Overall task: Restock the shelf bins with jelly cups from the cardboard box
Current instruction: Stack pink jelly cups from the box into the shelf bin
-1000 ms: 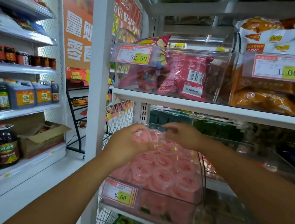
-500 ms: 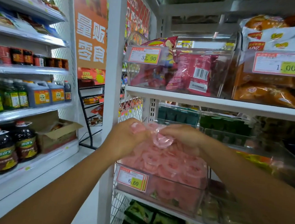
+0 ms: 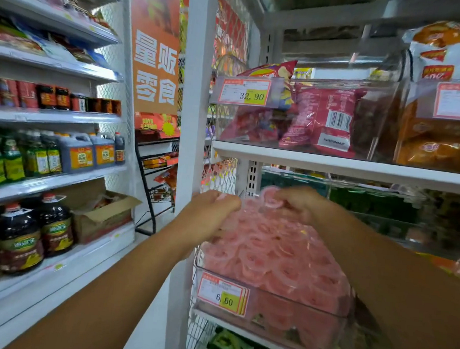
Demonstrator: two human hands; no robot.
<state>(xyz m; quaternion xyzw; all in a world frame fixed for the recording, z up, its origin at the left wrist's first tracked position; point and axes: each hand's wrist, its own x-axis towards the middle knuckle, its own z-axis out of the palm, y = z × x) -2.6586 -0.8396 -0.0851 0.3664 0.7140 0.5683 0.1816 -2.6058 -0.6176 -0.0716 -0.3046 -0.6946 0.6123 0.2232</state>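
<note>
The right hand [image 3: 295,205] pinched a pink jelly cup [image 3: 270,197] between thumb and curled fingers, just above the far end of the heap of jelly cups [image 3: 274,256] in the clear shelf bin [image 3: 274,295] tagged 6.60. The left hand [image 3: 212,214] lay at the heap's far-left corner with its fingers curled down. A sliver of pink showed at its knuckles, but whether it gripped a cup or only pressed on the pile could not be told.

The bin ran lengthwise from its near front wall back under the upper shelf [image 3: 335,167], and the heap rose toward the far end, above the rim. The held cup sat directly over that high far part, so the drop looked short and straight down, with the right hand the nearer. On such a mound a cup might roll toward the near wall. An open cardboard box [image 3: 100,216] stood well apart on the low left shelf.
</note>
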